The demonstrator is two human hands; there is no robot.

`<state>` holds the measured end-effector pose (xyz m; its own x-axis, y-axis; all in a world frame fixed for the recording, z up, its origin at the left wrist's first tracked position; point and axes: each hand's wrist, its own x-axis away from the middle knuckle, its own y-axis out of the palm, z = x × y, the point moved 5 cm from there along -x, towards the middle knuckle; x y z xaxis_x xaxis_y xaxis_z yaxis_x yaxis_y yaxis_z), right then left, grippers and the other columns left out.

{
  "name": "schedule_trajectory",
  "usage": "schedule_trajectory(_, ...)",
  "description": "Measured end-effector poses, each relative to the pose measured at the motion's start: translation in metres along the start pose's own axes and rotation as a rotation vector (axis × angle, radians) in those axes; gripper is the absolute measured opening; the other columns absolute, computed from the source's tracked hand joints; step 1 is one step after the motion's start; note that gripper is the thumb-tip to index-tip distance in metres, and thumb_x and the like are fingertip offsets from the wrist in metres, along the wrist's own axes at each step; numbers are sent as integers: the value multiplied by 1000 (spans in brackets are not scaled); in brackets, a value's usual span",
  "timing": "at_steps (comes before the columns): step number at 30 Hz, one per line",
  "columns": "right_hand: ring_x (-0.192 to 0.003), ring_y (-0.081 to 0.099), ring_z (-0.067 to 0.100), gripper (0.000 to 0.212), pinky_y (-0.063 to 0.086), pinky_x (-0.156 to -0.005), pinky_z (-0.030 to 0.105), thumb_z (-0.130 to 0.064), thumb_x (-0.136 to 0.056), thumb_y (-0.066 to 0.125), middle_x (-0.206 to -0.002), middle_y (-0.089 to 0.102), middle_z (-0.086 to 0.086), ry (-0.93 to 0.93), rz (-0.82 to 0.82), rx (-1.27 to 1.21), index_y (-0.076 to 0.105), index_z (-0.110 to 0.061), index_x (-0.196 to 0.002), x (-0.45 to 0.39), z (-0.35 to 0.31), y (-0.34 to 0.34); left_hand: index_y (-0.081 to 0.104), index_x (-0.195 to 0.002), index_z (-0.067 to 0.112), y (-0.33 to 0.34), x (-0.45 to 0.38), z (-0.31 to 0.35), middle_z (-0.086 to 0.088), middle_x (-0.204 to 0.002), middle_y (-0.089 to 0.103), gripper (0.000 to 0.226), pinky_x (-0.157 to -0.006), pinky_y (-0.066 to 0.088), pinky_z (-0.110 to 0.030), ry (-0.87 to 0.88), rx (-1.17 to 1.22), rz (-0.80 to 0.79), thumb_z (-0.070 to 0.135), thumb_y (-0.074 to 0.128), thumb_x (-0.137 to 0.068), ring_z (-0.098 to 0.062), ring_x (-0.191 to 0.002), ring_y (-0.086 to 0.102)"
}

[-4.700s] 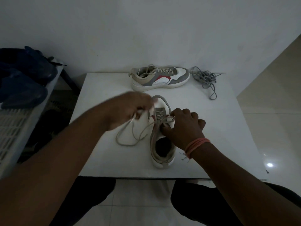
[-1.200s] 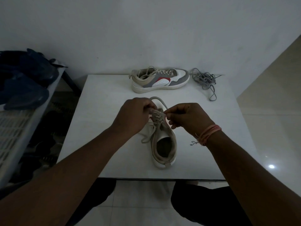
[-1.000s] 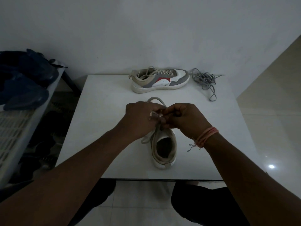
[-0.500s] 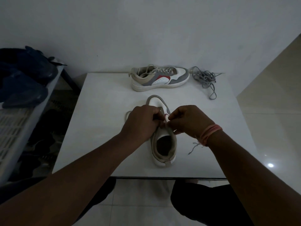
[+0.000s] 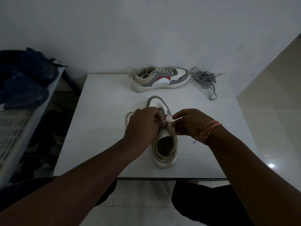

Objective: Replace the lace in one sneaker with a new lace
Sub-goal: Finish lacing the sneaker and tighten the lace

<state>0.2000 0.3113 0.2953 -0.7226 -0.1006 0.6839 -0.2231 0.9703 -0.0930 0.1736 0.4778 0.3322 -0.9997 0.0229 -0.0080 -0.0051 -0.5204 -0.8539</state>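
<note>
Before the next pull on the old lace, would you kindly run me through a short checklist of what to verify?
1. Near sneaker flat on the table, toe pointing away: ok.
2. Left hand gripping at the eyelets: ok.
3. Right hand pinching the old lace: ok.
4. Old lace fully out of the eyelets: not ok, some crossings show between the hands.
5. Loose lace loop left of the shoe free of snags: cannot tell, the hand hides part of it.
6. Grey lace ready at the far right, beside the second sneaker: ok.
</note>
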Motion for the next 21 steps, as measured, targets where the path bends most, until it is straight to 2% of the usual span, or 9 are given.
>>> schedule_trajectory(2,-90,70,33,19,60,-87,47,11,-88,64,-103,70,23,-4,0,7,65,-4,-100,0,0,0,70,-87,28,2,-1,2,8,-84,72,2,-71,50,-30,14,-2,-5,28,71,-89,-15,-83,63)
schedule_trajectory(4,-92,71,34,20,60,-87,47,10,-87,66,-104,70,23,-11,10,22,65,-3,-102,0,0,0,70,-93,28,4,-1,6,8,-85,72,3,-67,41,-23,59,-63,8,28,67,-93,-9,-75,57)
schedule_trajectory(7,-96,72,36,21,60,-86,47,9,-86,67,-105,70,24,-26,22,35,65,-3,-103,1,-1,0,64,-93,28,6,1,11,8,-81,67,6,-64,34,-24,137,-159,40,27,59,-97,-9,-71,52)
schedule_trajectory(9,-97,72,38,21,61,-85,47,9,-86,68,-104,70,25,-46,30,44,65,-2,-104,3,-2,1,62,-93,27,7,1,11,8,-78,63,5,-63,34,-25,144,-149,46,25,58,-96,-12,-71,54)
schedule_trajectory(12,-92,72,37,20,61,-83,46,8,-86,68,-104,70,26,-82,29,72,66,-1,-104,5,-4,3,65,-96,25,10,0,8,7,-83,69,2,-63,37,-23,126,-91,63,25,63,-95,-11,-75,56)
schedule_trajectory(16,-94,72,38,17,60,-86,48,9,-88,65,-103,71,25,-122,-13,112,68,-2,-100,4,-7,5,66,-96,24,11,3,5,9,-81,69,3,-56,28,-12,136,-8,107,22,66,-94,-6,-70,51)
schedule_trajectory(18,-96,72,36,16,59,-89,47,7,-88,66,-102,72,21,-137,-56,176,72,-6,-97,2,-8,6,65,-97,23,13,3,4,10,-80,67,4,-57,33,-10,147,24,113,20,65,-94,-5,-70,53)
schedule_trajectory(21,-96,72,31,18,58,-92,45,-2,-95,61,-99,74,16,-179,-63,321,77,-10,-99,1,-7,7,60,-98,22,19,3,0,10,-82,66,8,-63,53,-23,107,94,120,16,65,-95,-6,-74,61)
